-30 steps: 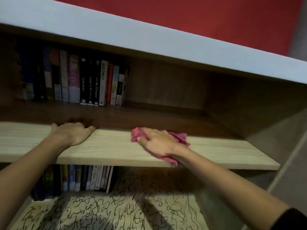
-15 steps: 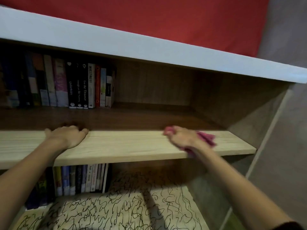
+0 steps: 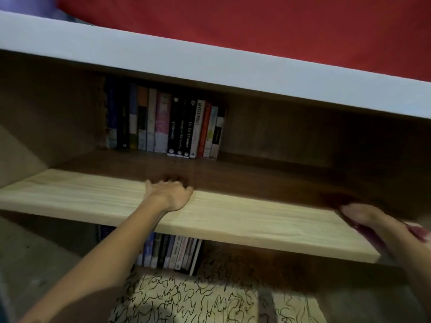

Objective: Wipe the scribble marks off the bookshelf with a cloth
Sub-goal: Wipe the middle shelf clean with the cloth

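Note:
The light wooden middle shelf (image 3: 245, 220) of the bookshelf runs across the view. My left hand (image 3: 170, 194) rests flat on its front edge near the middle. At the shelf's far right end my right hand (image 3: 363, 215) presses down on a pink cloth (image 3: 418, 231), blurred by motion; most of the cloth is hidden under the hand and wrist. Black scribble marks (image 3: 186, 299) cover the lower shelf below. I see no marks on the middle shelf.
A row of upright books (image 3: 175, 127) stands at the back of the middle shelf, left of centre. More books (image 3: 172, 250) stand on the lower shelf. A white top board (image 3: 210, 59) overhangs above, with a red wall behind.
My right hand has slid the cloth rightwards along the middle shelf to its far right end. My left hand has stayed in place on the shelf.

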